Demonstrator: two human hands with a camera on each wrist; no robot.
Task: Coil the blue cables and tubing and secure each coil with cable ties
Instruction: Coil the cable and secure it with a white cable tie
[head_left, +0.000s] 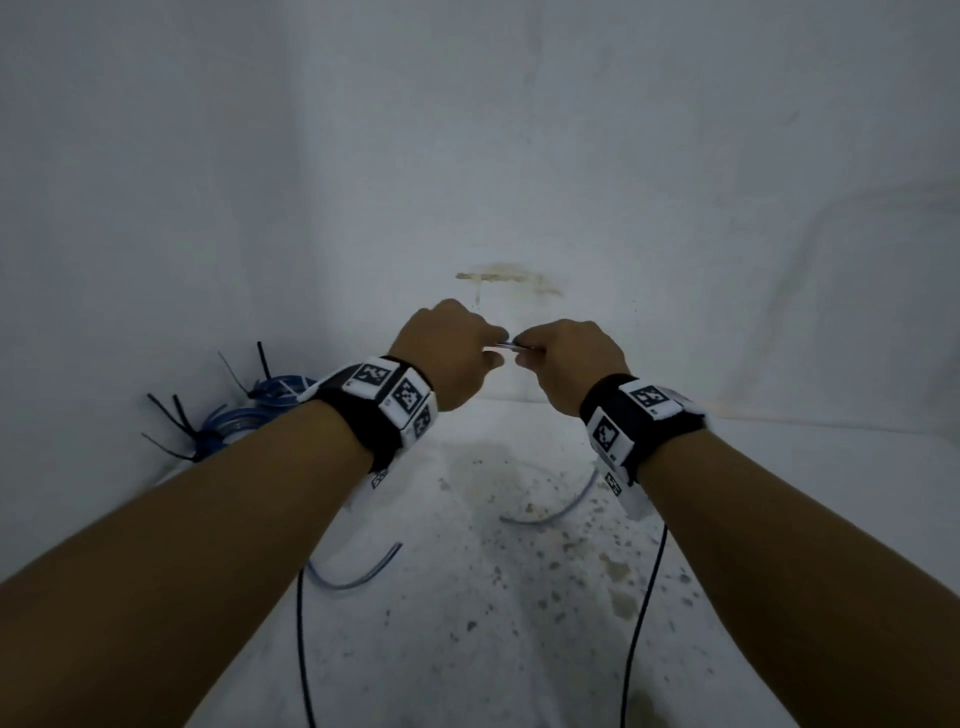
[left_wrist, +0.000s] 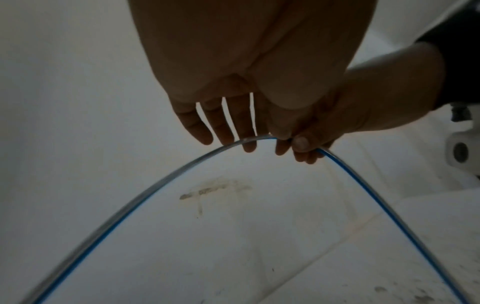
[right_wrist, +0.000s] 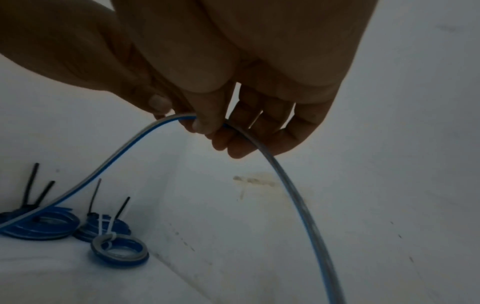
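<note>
A length of blue and clear tubing (head_left: 506, 344) arches between my two raised hands. My left hand (head_left: 488, 348) pinches it at the top of the arch, my other fingers (left_wrist: 223, 131) hanging down behind it. My right hand (head_left: 530, 353) pinches the same tubing (right_wrist: 116, 158) just beside, thumb (right_wrist: 205, 125) over it. Both ends droop to the table, one end (head_left: 358, 574) on the left and the other end (head_left: 550, 506) on the right. Three tied coils (right_wrist: 119, 251) lie at the far left, with black and white cable ties (right_wrist: 28, 185) sticking up.
The table (head_left: 519, 623) is covered in white cloth, speckled with dirt. A white backdrop (head_left: 727, 234) with a brown stain (head_left: 504, 275) rises close behind my hands, and another white wall stands on the left. Black wrist cords (head_left: 644, 597) hang under both forearms.
</note>
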